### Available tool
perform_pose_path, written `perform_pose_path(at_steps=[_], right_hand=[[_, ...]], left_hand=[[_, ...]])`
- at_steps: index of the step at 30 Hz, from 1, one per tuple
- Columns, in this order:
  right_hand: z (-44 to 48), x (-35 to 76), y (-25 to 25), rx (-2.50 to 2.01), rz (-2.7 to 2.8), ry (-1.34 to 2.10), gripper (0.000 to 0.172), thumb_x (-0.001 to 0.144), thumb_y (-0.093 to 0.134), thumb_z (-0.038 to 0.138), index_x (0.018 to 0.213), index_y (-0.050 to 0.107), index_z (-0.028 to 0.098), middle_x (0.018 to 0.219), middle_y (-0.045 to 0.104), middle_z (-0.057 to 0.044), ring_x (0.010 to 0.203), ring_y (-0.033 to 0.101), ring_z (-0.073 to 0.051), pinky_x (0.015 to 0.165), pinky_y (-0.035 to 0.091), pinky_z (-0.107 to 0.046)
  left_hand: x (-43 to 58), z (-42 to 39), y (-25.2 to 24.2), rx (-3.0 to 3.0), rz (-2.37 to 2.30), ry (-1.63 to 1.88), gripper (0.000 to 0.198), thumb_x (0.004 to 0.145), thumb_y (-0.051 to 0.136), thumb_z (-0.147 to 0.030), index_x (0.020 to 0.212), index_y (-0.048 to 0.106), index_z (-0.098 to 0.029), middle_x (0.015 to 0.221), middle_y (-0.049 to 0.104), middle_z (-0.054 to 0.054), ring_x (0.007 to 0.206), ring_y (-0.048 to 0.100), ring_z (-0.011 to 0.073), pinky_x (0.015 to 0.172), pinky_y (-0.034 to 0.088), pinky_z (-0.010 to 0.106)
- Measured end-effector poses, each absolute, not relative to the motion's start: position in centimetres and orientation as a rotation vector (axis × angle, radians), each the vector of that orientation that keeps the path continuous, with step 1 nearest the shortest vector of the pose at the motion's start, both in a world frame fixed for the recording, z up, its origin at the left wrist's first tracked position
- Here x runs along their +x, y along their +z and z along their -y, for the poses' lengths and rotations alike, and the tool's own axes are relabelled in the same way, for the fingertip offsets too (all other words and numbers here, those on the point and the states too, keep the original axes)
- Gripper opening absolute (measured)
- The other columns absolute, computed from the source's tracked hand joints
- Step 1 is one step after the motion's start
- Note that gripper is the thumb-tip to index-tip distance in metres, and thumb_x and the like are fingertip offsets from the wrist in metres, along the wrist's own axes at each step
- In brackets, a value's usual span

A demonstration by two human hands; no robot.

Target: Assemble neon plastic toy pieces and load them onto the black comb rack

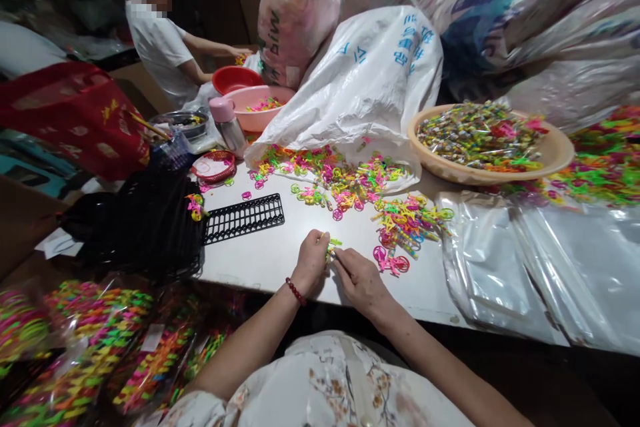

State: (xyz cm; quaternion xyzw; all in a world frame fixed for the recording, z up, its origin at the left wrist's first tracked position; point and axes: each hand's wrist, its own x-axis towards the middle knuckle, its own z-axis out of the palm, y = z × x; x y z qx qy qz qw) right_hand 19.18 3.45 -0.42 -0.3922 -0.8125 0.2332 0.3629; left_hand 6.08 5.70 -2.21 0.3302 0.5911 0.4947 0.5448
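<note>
My left hand, with a red bead bracelet at the wrist, pinches a small yellow-green plastic toy over the front of the white table. My right hand meets it from the right, its fingers closed on the toy's lower end. Fingers cover most of the toy. Just right of my hands lie pink and red plastic toys with spoked wheels, like tiny bicycles. Behind these is a heap of mixed-colour ones. A black plastic rack with rows of slots lies to the left.
A white woven sack spills toys across the table's back. At right stand a cream basin of wrapped pieces and stacked clear bags. Black racks pile up at left, near a pink-lidded flask. A person sits beyond.
</note>
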Motion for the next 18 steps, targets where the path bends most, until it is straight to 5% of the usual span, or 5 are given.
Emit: perform_pose_path(at_steps=[4, 7, 9, 12, 18], right_hand=[[-4.0, 21.4, -0.1, -1.039, 2.068, 0.575, 0.020, 0.098, 0.045, 0.020, 0.108, 0.063, 0.019, 0.087, 0.067, -0.006, 0.079, 0.064, -0.018, 0.071, 0.052, -0.030], [-5.6, 24.9, 1.1, -1.133, 2.030, 0.317, 0.021, 0.097, 0.048, 0.023, 0.111, 0.064, 0.021, 0.097, 0.069, -0.008, 0.088, 0.064, -0.021, 0.082, 0.052, -0.035], [-7.1, 26.9, 2.2, -1.287, 1.985, -0.018, 0.021, 0.094, 0.052, 0.026, 0.108, 0.066, 0.019, 0.105, 0.068, -0.013, 0.098, 0.060, -0.027, 0.090, 0.048, -0.044], [-9.6, 27.4, 3.6, -1.444, 1.971, -0.331, 0.025, 0.092, 0.053, 0.027, 0.109, 0.067, 0.015, 0.116, 0.063, -0.019, 0.108, 0.053, -0.033, 0.094, 0.042, -0.050], [-14.2, 18.7, 2.7, -1.475, 2.494, -0.089, 0.027, 0.099, 0.041, 0.022, 0.104, 0.066, 0.014, 0.098, 0.068, -0.013, 0.093, 0.056, -0.026, 0.086, 0.041, -0.036]], left_hand=[[6.3, -6.8, -2.1, 0.979, -1.362, 1.145, 0.038, 0.089, 0.052, -0.055, 0.077, 0.049, -0.020, 0.062, 0.049, -0.004, 0.051, 0.043, 0.0097, 0.050, 0.035, 0.022], [4.8, -9.4, -0.9, 1.251, -1.534, 1.112, 0.027, 0.097, 0.039, -0.041, 0.086, 0.054, -0.020, 0.073, 0.057, 0.001, 0.062, 0.052, 0.0135, 0.060, 0.042, 0.026], [3.1, -11.6, -0.2, 1.472, -1.738, 1.106, 0.013, 0.093, 0.043, -0.022, 0.093, 0.056, -0.020, 0.087, 0.061, 0.005, 0.082, 0.057, 0.0176, 0.076, 0.045, 0.030], [0.9, -14.5, 0.1, 1.659, -1.851, 1.099, 0.020, 0.078, 0.055, -0.007, 0.093, 0.059, -0.019, 0.107, 0.057, 0.010, 0.111, 0.049, 0.0249, 0.100, 0.037, 0.038], [0.1, -15.6, -1.3, 1.623, -1.840, 1.143, 0.015, 0.079, 0.057, -0.006, 0.073, 0.054, -0.019, 0.098, 0.051, 0.009, 0.104, 0.050, 0.0245, 0.103, 0.036, 0.041]])
